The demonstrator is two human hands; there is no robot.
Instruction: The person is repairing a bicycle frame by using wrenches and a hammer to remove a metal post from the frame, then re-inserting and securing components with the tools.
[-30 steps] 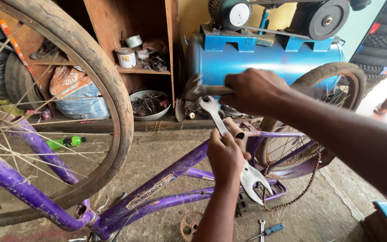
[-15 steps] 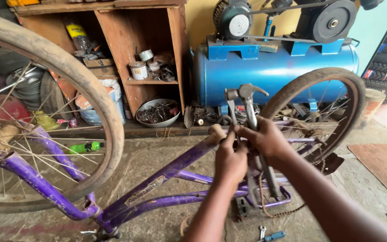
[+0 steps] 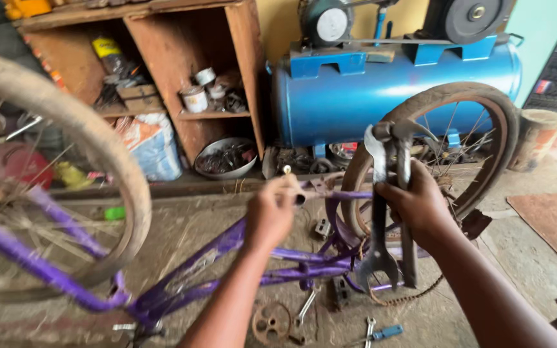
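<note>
Midway through work on an upturned purple steel bicycle frame [image 3: 227, 240], lying low across the concrete floor from near left to centre. Gripping the frame's upper tube end with the left hand [image 3: 269, 216], fingers wrapped shut around it. Clutching two tools together in the closed right hand [image 3: 420, 206]: a long flat grey metal wrench [image 3: 379, 212] and a dark steel hammer [image 3: 405, 161], heads upward, just right of centre. Seemingly steadying the frame while sorting tools; probably calls for picking one tool and freeing the other.

Scuffed paint, worn tan-tyred wheels at far right [image 3: 485, 109] and left [image 3: 114, 167], rusty chain [image 3: 407, 298] slack beneath. Near: rusty sprocket [image 3: 271, 322], small spanner [image 3: 370, 328].
</note>
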